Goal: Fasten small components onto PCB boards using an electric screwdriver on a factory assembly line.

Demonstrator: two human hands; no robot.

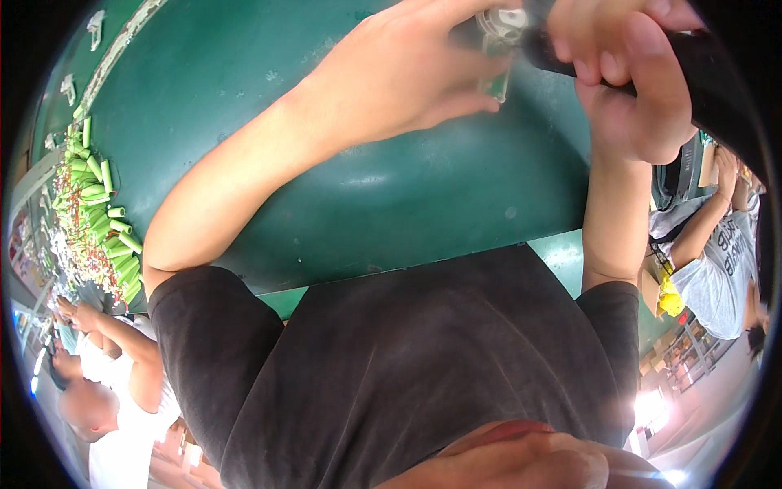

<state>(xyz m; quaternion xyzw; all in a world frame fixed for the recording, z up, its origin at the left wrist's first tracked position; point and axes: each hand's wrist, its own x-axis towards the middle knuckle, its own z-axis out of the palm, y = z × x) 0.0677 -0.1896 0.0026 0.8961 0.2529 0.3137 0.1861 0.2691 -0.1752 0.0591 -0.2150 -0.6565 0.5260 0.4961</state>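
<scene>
Black object (547,55), partly hidden, fills curled right hand (650,94); blurred left hand's (415,69) grip unclear.

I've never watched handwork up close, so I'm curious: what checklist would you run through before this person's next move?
1. Left hand at the clear part: ok, fingers are right around it.
2. Left grip secure: cannot tell, the fingers and part are blurred.
3. Right hand closed on the dark object: ok.
4. Dark object touching the clear part: cannot tell, they appear very close.
5. Green tubes away from both hands: ok, heaped at far left, though near the left elbow.
6. Co-workers clear of the hands: ok, the people in view are off to the sides.
</scene>
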